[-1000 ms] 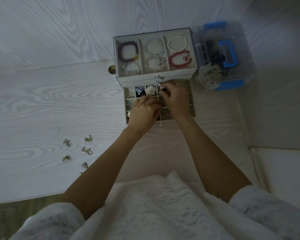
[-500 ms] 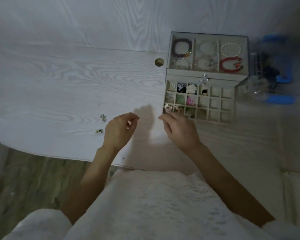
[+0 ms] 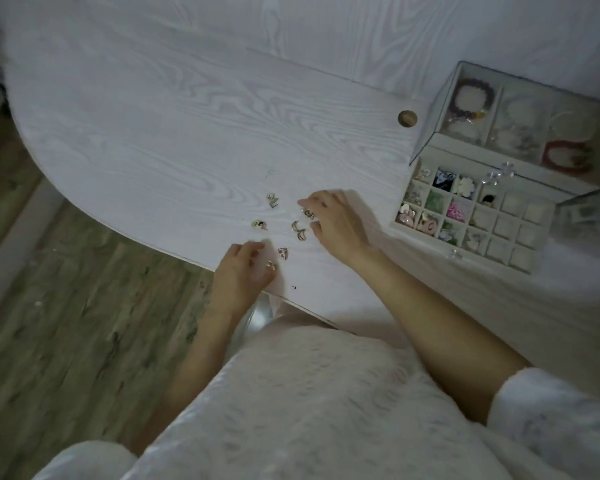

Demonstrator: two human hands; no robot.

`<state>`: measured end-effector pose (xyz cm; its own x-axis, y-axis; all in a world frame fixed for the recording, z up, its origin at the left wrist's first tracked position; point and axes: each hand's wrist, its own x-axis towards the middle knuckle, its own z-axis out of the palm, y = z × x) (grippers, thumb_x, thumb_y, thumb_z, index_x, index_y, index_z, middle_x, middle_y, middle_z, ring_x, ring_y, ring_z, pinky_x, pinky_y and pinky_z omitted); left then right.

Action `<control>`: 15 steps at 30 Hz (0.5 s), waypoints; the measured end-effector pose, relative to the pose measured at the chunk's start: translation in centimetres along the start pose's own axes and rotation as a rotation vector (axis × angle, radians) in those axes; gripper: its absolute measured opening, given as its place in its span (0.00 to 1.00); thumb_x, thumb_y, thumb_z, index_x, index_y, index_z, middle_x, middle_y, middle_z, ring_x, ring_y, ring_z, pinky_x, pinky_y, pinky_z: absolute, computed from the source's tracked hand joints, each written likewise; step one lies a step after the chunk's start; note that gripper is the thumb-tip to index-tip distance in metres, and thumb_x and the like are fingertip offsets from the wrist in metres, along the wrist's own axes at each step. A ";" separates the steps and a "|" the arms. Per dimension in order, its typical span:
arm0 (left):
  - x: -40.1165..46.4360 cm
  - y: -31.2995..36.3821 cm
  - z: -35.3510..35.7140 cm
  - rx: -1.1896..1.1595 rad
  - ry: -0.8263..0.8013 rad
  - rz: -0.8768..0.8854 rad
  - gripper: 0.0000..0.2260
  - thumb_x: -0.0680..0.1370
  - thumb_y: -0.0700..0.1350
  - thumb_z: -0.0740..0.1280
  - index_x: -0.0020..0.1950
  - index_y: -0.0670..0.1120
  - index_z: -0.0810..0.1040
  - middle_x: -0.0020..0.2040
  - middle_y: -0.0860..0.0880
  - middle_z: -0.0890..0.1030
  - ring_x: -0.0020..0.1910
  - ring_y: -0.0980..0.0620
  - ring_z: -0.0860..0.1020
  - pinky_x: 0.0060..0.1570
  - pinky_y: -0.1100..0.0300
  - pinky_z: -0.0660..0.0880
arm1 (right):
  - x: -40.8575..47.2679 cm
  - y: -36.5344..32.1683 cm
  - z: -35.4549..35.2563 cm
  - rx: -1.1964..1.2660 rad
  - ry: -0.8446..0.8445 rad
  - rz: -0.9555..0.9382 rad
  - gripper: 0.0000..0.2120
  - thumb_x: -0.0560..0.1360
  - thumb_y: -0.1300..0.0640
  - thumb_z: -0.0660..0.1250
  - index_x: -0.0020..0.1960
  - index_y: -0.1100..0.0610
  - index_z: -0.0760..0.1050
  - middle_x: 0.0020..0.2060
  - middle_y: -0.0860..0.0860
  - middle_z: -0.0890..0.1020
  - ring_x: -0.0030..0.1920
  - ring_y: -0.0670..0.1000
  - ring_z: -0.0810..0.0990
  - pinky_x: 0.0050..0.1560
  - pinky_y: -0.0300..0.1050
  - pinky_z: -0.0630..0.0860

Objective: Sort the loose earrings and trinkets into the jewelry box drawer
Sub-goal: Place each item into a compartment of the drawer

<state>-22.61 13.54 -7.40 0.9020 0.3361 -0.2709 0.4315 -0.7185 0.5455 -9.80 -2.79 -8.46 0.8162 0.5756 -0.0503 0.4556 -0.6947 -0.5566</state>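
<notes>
We see both hands down on the white wood-grain tabletop (image 3: 153,133), close to its near edge, w/ the loose earrings (image 3: 299,230) scattered between and around them. The left hand (image 3: 239,275) sits right at the near edge, fingers curled inward; a small gold piece (image 3: 271,266) lies at its fingertips, but we can't tell whether it's pinched or just touched. The right hand (image 3: 336,223) is a bit further in, fingers bent down over another gold earring (image 3: 309,213); contact looks likely, grip unclear due to blur. Other pieces lie apart on the tabletop: one pair (image 3: 272,199) further toward the far edge, one w/ a dark bead (image 3: 259,224) to the left, one (image 3: 283,252) between the two hands.

The jewelry box (image 3: 520,133) stands toward the right side of the tabletop, against the far edge, well apart from the hands. Its drawer (image 3: 471,223) is pulled out toward us, a grid of small compartments; the left ones hold trinkets (pink, green, white flower shapes), the right ones look bare. The top tray has bead bracelets (image 3: 473,98), incl. a dark one and a red one. A round brass-coloured disc (image 3: 407,118) is set in the tabletop just left of the box. A clear container (image 3: 586,216) shows at the right edge, blurred. Wood-look floor (image 3: 66,306) lies below the near-left edge.
</notes>
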 end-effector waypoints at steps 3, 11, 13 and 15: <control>-0.1 0.0 0.3 -0.031 0.006 0.001 0.17 0.69 0.46 0.74 0.56 0.47 0.77 0.47 0.49 0.76 0.40 0.53 0.75 0.45 0.61 0.73 | 0.5 0.0 -0.1 -0.001 -0.026 -0.028 0.18 0.73 0.69 0.65 0.61 0.58 0.76 0.56 0.55 0.77 0.58 0.57 0.70 0.54 0.48 0.72; 0.1 -0.2 0.7 -0.068 0.017 0.021 0.06 0.71 0.43 0.72 0.47 0.47 0.81 0.43 0.49 0.79 0.41 0.50 0.78 0.42 0.58 0.74 | -0.7 0.9 -0.3 -0.047 0.034 -0.059 0.08 0.71 0.71 0.67 0.47 0.64 0.80 0.44 0.59 0.80 0.44 0.61 0.77 0.42 0.53 0.77; 0.0 -0.2 0.8 -0.061 0.017 0.020 0.04 0.72 0.43 0.72 0.45 0.49 0.81 0.42 0.49 0.78 0.40 0.51 0.78 0.39 0.61 0.71 | -1.2 0.8 -0.3 -0.068 0.042 -0.049 0.06 0.70 0.71 0.67 0.45 0.64 0.79 0.42 0.60 0.79 0.41 0.61 0.77 0.38 0.54 0.77; 0.0 -0.2 0.9 -0.055 0.028 0.024 0.03 0.72 0.43 0.71 0.45 0.49 0.82 0.42 0.49 0.78 0.39 0.51 0.77 0.38 0.63 0.68 | -1.5 0.7 -0.3 -0.070 0.038 -0.026 0.06 0.70 0.71 0.66 0.45 0.64 0.77 0.42 0.61 0.78 0.40 0.61 0.77 0.36 0.55 0.76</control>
<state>-22.73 13.11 -8.20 0.9117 0.3366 -0.2356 0.4091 -0.6925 0.5942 -10.65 -4.23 -8.53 0.8162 0.5777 -0.0046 0.4992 -0.7092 -0.4979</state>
